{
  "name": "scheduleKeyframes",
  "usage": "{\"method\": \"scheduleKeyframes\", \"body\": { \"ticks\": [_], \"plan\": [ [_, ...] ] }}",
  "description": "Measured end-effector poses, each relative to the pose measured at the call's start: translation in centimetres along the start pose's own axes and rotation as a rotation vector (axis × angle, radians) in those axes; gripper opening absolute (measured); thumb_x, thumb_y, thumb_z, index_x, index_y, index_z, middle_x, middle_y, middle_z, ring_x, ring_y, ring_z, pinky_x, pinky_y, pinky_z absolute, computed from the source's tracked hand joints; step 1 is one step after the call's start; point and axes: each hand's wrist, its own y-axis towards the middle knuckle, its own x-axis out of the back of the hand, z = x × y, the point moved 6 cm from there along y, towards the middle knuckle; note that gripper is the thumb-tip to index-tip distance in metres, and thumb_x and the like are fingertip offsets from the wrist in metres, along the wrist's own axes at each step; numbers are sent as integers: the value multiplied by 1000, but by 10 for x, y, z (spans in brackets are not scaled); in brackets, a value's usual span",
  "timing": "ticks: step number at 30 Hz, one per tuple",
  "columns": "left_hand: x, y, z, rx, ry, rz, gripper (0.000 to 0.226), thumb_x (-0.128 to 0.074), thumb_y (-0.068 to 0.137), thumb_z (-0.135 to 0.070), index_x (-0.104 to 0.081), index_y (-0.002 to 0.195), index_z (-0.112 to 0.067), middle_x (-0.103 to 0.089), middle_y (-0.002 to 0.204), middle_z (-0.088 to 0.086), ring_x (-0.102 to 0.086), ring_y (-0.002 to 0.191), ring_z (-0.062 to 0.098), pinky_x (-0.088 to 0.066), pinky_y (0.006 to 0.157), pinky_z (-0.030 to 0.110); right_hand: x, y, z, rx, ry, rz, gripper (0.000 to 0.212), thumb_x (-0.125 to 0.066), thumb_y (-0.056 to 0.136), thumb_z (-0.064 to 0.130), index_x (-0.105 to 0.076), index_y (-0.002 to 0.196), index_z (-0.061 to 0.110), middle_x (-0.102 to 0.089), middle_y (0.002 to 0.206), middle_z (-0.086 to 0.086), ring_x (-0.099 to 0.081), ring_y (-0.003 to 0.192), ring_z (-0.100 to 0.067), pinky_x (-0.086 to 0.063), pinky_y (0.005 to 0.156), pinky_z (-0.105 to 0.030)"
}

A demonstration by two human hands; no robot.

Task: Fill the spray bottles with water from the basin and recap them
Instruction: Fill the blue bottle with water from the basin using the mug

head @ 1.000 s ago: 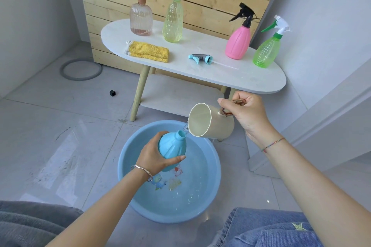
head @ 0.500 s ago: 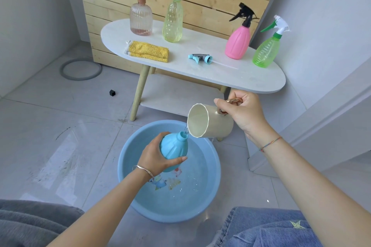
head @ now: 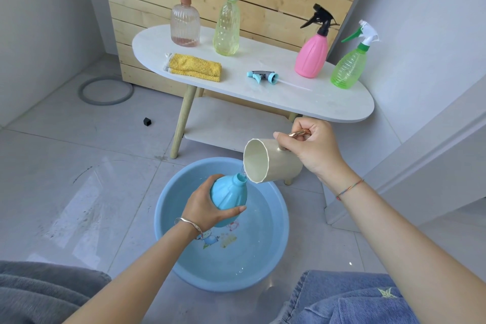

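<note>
My left hand grips an uncapped blue spray bottle, tilted over the blue basin of water on the floor. My right hand holds a cream cup by its copper handle, tipped on its side with its rim at the bottle's mouth; a thin stream of water runs in. The bottle's blue trigger cap lies on the white table. Capped bottles stand there: a clear pink bottle, a yellow bottle, a pink bottle and a green bottle.
A folded yellow cloth lies at the table's left. A grey ring and a small black cube lie on the tiled floor. Walls close in on both sides. My knees show at the bottom edge.
The cup has tipped a little further toward the bottle's mouth. Both hands stay almost in the same place over the basin.
</note>
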Motion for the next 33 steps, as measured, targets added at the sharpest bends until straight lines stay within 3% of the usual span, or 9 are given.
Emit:
{"method": "scheduleKeyframes", "body": {
  "ticks": [6, 18, 23, 30, 33],
  "plan": [
    [0, 0, 0, -3, 6, -2, 74, -85, 55, -56, -48, 115, -34, -58, 100, -20, -58, 91, 2, -51, 76, 22, -1, 0, 5, 48, -38, 9, 52, -77, 74, 11, -33, 49, 20, -27, 44, 11, -26, 50, -9, -22, 50, -23],
    [-1, -1, 3, 3, -19, -6, 77, -84, 53, -60, -49, 116, -33, -60, 102, -18, -59, 92, 2, -49, 75, 17, -8, -4, 13, 137, -65, 57, 53, -77, 73, 10, -30, 51, 20, -27, 45, 11, -25, 47, -5, -19, 48, -18],
    [0, -1, 3, -1, -21, -7, 80, -81, 50, -64, -50, 117, -33, -61, 102, -17, -60, 92, 3, -51, 75, 19, -13, -6, 18, 188, -55, 84, 44, -72, 68, 23, -31, 51, 21, -29, 49, 10, -26, 51, -6, -22, 52, -23],
    [0, -2, 2, -8, -16, -1, 81, -75, 47, -71, -49, 115, -35, -58, 100, -23, -59, 91, -1, -53, 75, 21, -15, -9, 25, 265, -103, 104, 44, -72, 69, 21, -31, 53, 23, -31, 56, 9, -28, 55, -8, -24, 55, -26],
    [0, -2, 2, -11, -14, -8, 77, -80, 50, -65, -49, 114, -35, -58, 100, -24, -58, 91, -2, -52, 76, 22, -17, -10, 27, 308, -126, 108, 45, -73, 69, 21, -30, 54, 25, -32, 56, 9, -31, 59, -9, -25, 55, -26]
  ]
}}
